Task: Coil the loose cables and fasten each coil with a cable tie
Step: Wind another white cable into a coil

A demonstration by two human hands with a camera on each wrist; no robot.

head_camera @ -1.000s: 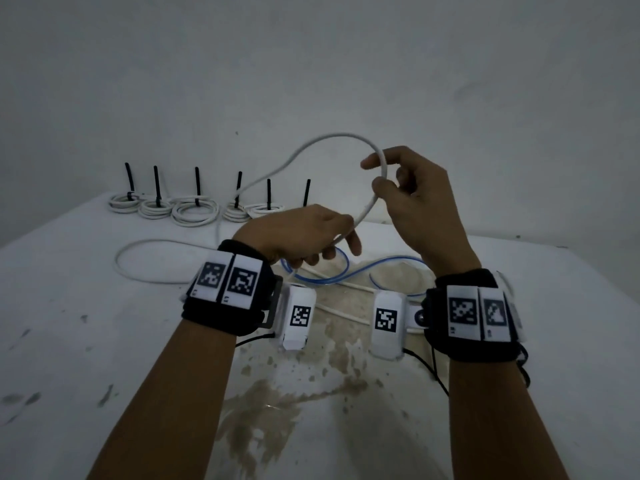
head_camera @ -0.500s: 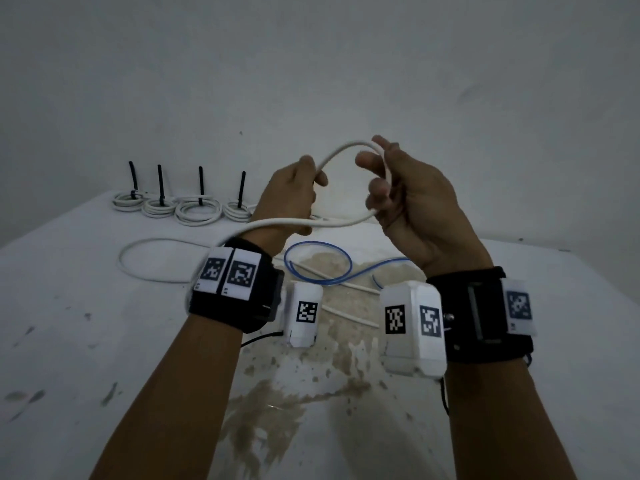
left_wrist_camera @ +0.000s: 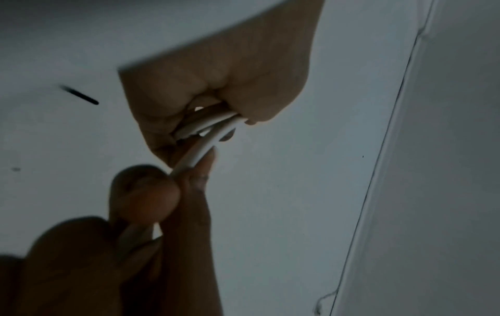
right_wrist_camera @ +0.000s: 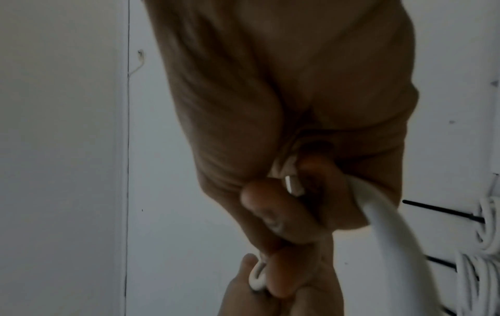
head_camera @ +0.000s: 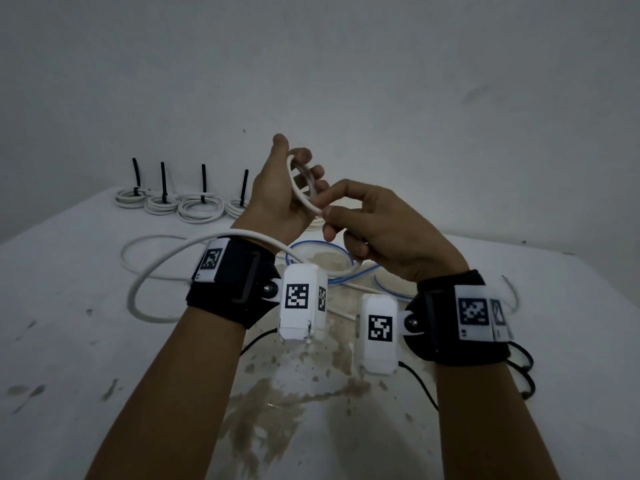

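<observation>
I hold a white cable (head_camera: 298, 192) up above the table. My left hand (head_camera: 304, 174) is raised with its palm toward me, fingers curled round a small coil of it. My right hand (head_camera: 332, 213) pinches the same cable just below the coil, between thumb and forefinger. The loose length (head_camera: 145, 282) arcs over my left wrist and drops in a wide loop onto the table. In the left wrist view the cable (left_wrist_camera: 200, 149) runs between both hands' fingers. The cable (right_wrist_camera: 392, 224) crosses the right wrist view, thick and blurred.
Several finished white coils (head_camera: 199, 207) with upright black ties (head_camera: 203, 178) line the table's far left edge by the wall; the coils (right_wrist_camera: 487, 224) also show at the right wrist view's right. A blue cable (head_camera: 311, 245) lies looped under my hands. The white table (head_camera: 69, 341) has a brown stain (head_camera: 277, 410).
The big open loop has been drawn into a small coil in my left hand, which has turned palm toward me. My right hand slid down to pinch below it. The trailing cable now drapes over my left wrist.
</observation>
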